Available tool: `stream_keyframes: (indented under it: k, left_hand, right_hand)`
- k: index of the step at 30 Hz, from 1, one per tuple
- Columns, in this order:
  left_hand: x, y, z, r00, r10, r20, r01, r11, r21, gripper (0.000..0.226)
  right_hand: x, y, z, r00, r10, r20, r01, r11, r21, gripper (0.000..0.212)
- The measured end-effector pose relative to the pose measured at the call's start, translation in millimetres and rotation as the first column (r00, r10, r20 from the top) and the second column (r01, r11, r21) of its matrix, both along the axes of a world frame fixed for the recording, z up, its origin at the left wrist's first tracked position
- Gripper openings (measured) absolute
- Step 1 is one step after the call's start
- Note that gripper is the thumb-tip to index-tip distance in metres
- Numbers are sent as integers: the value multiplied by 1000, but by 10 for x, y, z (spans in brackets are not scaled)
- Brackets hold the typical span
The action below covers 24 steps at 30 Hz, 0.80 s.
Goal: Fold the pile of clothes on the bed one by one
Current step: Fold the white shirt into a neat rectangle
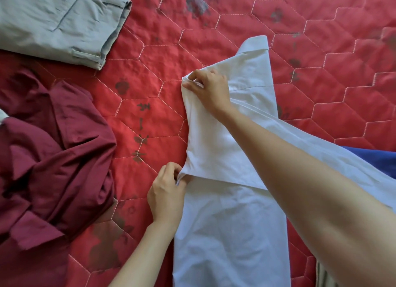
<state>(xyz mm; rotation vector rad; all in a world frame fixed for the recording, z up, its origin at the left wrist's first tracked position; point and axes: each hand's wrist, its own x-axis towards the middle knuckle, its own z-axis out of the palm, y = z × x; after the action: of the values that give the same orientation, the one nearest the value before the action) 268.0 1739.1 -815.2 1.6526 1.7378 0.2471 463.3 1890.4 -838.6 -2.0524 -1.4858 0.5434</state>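
Note:
A white shirt lies lengthwise on the red quilted bedspread, with one side folded over its middle. My right hand pinches the folded edge near the shoulder, at the upper left of the shirt. My left hand pinches the same folded edge lower down, at the shirt's left side. The collar points toward the far side of the bed. A crumpled maroon garment lies in a heap at the left.
Folded grey trousers lie at the top left corner. A blue cloth peeks out under the white shirt at the right edge. Bare red quilt stretches across the middle and the far right.

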Motion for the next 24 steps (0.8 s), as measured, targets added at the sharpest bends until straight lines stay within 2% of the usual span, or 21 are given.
stream_keyframes:
  k: [2, 4, 6, 8, 10, 11, 13, 15, 17, 18, 20, 22, 24]
  left_hand:
    - [6, -19, 18, 1000, -24, -14, 24, 1000, 17, 13]
    - [18, -25, 81, 998, -66, 17, 65, 995, 73, 22]
    - [34, 9, 161, 971, -195, 138, 169, 969, 181, 35]
    - [110, 81, 231, 915, -359, 182, 293, 905, 310, 37]
    - [260, 171, 192, 869, -487, 88, 423, 823, 380, 37]
    - [355, 194, 149, 845, -535, 6, 499, 790, 357, 40]
    - [515, 188, 21, 771, -609, -186, 637, 741, 211, 50]
    - [545, 136, -139, 695, -636, -335, 702, 702, 123, 57]
    - [494, 57, -266, 682, -625, -380, 713, 685, 152, 58]
    - [478, 21, -318, 688, -620, -377, 711, 679, 181, 58]
    - [454, -32, -387, 695, -613, -376, 708, 675, 209, 58]
    - [432, -61, -435, 685, -612, -396, 717, 664, 213, 60]
    - [418, -54, -462, 675, -610, -415, 723, 657, 213, 61]
  right_hand:
    - [-31, -6, -22, 999, -11, 48, 11, 1000, -3, 25]
    - [-62, -2, -24, 996, -15, 87, 14, 1000, 16, 26]
    - [-66, -5, -13, 994, -1, 108, -2, 1000, 29, 26]
    - [-39, -10, 15, 991, 42, 126, -48, 998, 43, 25]
    - [7, -34, 73, 987, 91, 135, -98, 994, 45, 27]
    - [35, -59, 109, 984, 111, 142, -119, 992, 45, 28]
    - [77, -132, 158, 969, 131, 209, -150, 985, 81, 30]
    - [73, -206, 179, 940, 180, 291, -225, 966, 128, 34]
    - [22, -269, 140, 864, 364, 348, -402, 915, 42, 40]
    - [15, -293, 94, 793, 475, 382, -487, 870, -71, 44]
    - [82, -304, -25, 636, 625, 452, -554, 778, -297, 49]
    - [190, -245, -131, 584, 641, 497, -536, 765, -357, 51]
    - [280, -110, -153, 616, 572, 543, -455, 820, -348, 51]
